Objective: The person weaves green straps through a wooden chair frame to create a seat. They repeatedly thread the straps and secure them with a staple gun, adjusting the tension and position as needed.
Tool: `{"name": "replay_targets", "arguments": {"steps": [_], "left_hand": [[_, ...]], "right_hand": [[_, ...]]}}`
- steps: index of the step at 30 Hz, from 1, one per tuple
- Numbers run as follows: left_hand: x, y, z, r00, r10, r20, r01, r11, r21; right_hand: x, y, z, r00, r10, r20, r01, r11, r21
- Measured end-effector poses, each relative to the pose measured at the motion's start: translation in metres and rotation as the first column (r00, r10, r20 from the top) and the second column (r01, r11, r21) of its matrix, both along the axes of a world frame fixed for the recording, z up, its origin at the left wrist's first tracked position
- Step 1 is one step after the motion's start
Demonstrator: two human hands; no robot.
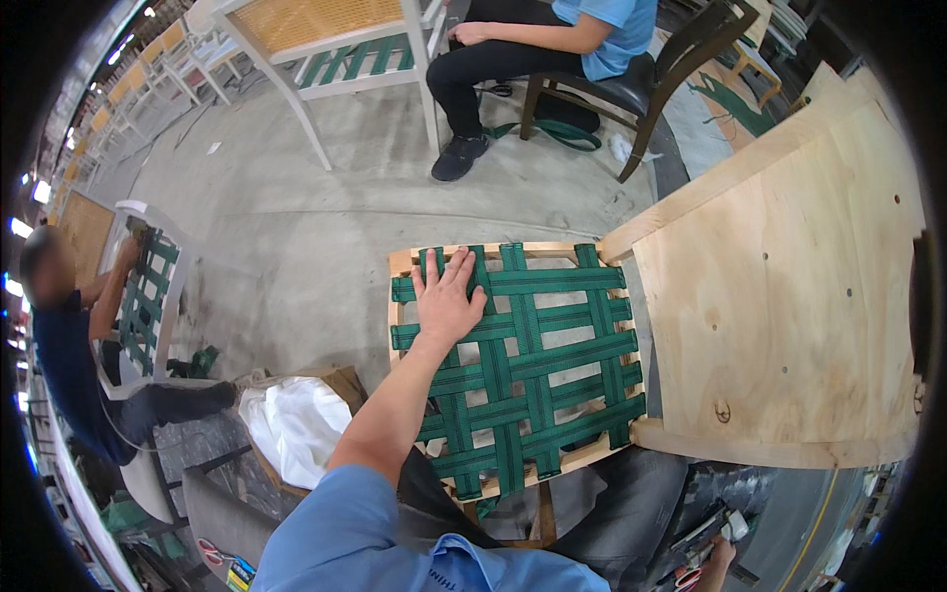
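A wooden chair frame [399, 264] lies before me, its seat crossed by woven green webbing straps [538, 362]. My left hand [449, 304] rests flat on the straps near the far left corner of the seat, fingers spread and holding nothing. Low at the right edge of my lap, my right hand [722, 558] is closed around what looks like a staple gun [732, 525], partly hidden by the hand. Red-handled scissors [688, 578] lie beside that hand. The chair's plywood back [779, 286] stretches away to the right of the seat.
A box with a white bag [301, 424] stands at my left, near scissors [211, 552] and a yellow-black packet [240, 574]. One co-worker [74, 345] handles a webbed chair at left. Another person [533, 39] sits ahead beside a white chair [326, 91].
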State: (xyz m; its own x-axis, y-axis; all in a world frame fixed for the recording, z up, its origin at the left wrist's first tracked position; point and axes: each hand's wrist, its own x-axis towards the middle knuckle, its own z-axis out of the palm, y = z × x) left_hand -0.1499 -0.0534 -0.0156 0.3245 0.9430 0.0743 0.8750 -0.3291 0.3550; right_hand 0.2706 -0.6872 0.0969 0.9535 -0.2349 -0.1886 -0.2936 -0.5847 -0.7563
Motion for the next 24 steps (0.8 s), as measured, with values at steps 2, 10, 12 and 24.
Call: {"name": "replay_targets", "arguments": {"steps": [2, 10, 12, 24], "left_hand": [[-0.024, -0.003, 0.001, 0.997, 0.078, -0.021, -0.078, 0.997, -0.001], [-0.014, 0.001, -0.004, 0.999, 0.031, 0.007, -0.032, 0.999, 0.033], [-0.016, 0.003, -0.002, 0.999, 0.034, 0.036, -0.035, 0.999, 0.020], [-0.024, 0.003, -0.006, 0.984, 0.027, 0.175, -0.023, 0.999, -0.025]], "right_hand": [[0.004, 0.043, 0.011, 0.997, 0.068, 0.028, -0.069, 0.997, 0.028], [-0.137, 0.118, 0.162, 0.901, 0.418, -0.115, -0.390, 0.897, 0.206], [-0.147, 0.157, 0.183, 0.778, 0.595, -0.202, -0.558, 0.801, 0.217], [-0.254, 0.586, 0.044, 0.139, 0.978, -0.156, -0.773, 0.205, 0.600]]}}
